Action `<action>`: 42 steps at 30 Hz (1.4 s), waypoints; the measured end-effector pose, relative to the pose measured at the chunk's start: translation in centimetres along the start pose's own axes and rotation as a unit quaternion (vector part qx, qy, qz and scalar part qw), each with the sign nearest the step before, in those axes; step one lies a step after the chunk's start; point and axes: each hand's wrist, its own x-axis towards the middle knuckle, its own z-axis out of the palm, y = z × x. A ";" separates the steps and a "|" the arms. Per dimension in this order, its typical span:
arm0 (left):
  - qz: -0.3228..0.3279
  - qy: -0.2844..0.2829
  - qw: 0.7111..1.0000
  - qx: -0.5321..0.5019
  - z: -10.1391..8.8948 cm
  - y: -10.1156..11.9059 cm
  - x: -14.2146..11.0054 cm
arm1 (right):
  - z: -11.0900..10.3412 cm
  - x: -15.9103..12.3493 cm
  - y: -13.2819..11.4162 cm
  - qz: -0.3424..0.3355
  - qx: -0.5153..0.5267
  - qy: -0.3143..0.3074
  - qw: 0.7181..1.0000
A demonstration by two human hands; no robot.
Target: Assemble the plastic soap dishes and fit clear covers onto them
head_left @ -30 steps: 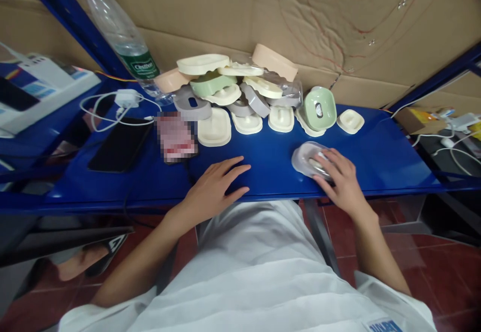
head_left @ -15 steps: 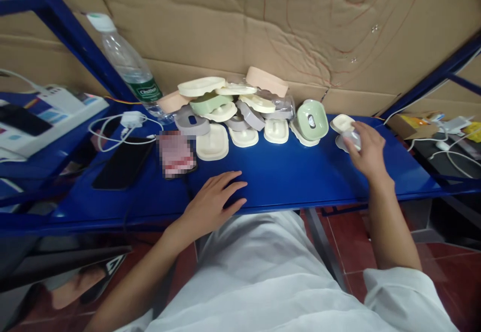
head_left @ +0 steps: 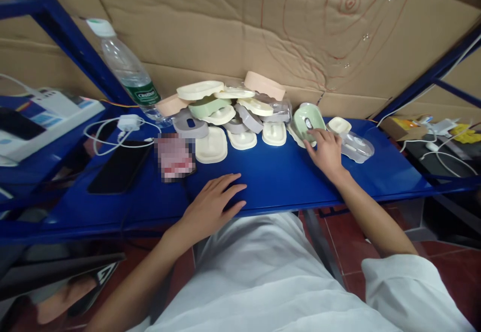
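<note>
My right hand [head_left: 326,151] is at the near right edge of a pale green soap dish [head_left: 307,116] with an oval opening in its base. Its thumb and fingers are apart over the dish's rim; whether they press on it I cannot tell. Under the green dish a cream piece [head_left: 295,134] sticks out. Just right of the hand lie a small cream dish [head_left: 339,125] and a clear plastic cover [head_left: 358,146]. My left hand [head_left: 214,202] rests open near the front edge of the blue table [head_left: 259,179], holding nothing.
A pile of cream, grey, green and peach dish parts [head_left: 212,106] lies along the cardboard wall [head_left: 188,31]. At left are a water bottle [head_left: 131,71], a white charger with cable [head_left: 129,122], a black phone [head_left: 116,169] and a blurred-out pink item [head_left: 173,156].
My right hand has moved left from the clear plastic cover to the green soap dish. The cover now lies released, farther right. My left hand has stayed in place.
</note>
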 end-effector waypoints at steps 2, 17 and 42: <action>0.001 0.003 1.000 0.000 0.0 0.0 0.0 | 0.6 0.3 0.0 0.004 -0.001 0.005 1.000; -0.007 0.041 0.999 -0.015 -0.2 0.3 -0.2 | -4.8 -2.9 -3.5 -0.091 0.286 0.162 0.940; 0.072 0.052 0.996 0.028 0.3 -0.1 0.2 | 0.9 9.5 9.5 0.290 -0.056 -0.180 0.938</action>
